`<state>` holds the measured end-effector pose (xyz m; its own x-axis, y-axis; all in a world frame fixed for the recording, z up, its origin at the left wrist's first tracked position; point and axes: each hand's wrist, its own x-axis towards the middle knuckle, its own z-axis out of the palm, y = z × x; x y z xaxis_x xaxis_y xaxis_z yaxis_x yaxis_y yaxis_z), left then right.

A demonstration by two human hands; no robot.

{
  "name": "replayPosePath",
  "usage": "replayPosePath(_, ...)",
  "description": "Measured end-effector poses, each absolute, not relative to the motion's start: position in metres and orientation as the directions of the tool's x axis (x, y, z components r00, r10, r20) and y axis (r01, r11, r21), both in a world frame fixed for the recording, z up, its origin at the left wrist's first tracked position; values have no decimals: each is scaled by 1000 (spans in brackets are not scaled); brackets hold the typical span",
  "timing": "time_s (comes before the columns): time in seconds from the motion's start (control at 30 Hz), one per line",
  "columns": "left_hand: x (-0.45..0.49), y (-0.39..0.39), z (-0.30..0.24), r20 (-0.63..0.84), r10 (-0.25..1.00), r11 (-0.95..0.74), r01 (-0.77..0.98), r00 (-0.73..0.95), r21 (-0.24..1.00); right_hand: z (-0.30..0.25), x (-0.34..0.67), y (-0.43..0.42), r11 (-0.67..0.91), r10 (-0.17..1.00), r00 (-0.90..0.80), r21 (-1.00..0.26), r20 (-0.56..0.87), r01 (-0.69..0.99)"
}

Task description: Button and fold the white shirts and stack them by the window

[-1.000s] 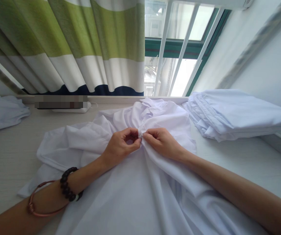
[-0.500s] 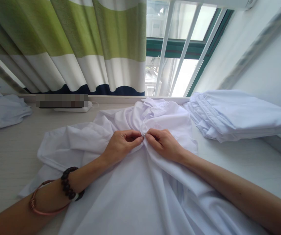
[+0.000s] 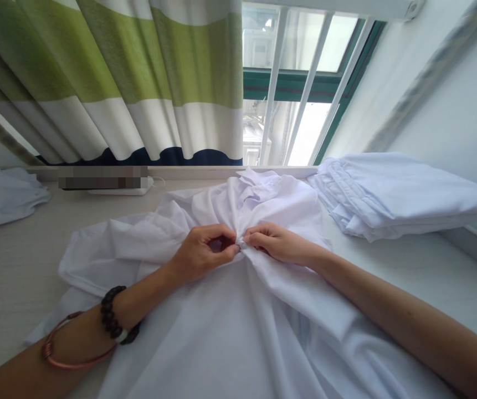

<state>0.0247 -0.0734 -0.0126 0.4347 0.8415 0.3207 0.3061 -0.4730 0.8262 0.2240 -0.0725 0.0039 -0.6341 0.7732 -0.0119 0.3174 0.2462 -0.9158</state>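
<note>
A white shirt (image 3: 221,332) lies spread over the pale surface, its collar (image 3: 258,180) toward the window. My left hand (image 3: 207,249) pinches the shirt's front edge between thumb and fingertips. Right beside it my right hand (image 3: 280,243) is closed on the same gathered front, the fingertips of both hands almost touching. The cloth puckers into folds around this spot. Whether a button sits between the fingers is too small to make out. A dark beaded bracelet (image 3: 113,316) and a copper-coloured bangle (image 3: 76,363) are on my left forearm.
Folded white garments (image 3: 408,194) are stacked at the right by the wall. More white cloth (image 3: 1,194) lies at the far left. A white device with a cable (image 3: 138,190), partly blurred out, stands below the striped curtain (image 3: 138,66). White window bars (image 3: 304,94) rise behind.
Both hands have shifted slightly down with the pinched cloth. My right hand has turned, its thumb now lying more across the top. The view has tilted a little.
</note>
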Motion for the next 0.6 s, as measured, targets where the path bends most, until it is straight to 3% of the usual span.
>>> replayPosePath(0.17,24,-68,-8,104,891,-219,217,441,951,2,229,-67,373,703,-708,-883,68,286)
replayPosePath(0.3,25,-64,-11,-21,887,-55,150,460,987,8,233,-67,516,703,-703,-759,110,397)
replayPosePath(0.47,28,-66,-15,17,903,-87,144,430,986,23,237,-71,505,711,-703,-711,22,489)
replayPosePath(0.6,31,-72,-9,43,909,-122,167,414,978,29,238,-75,551,739,-669,-641,78,534)
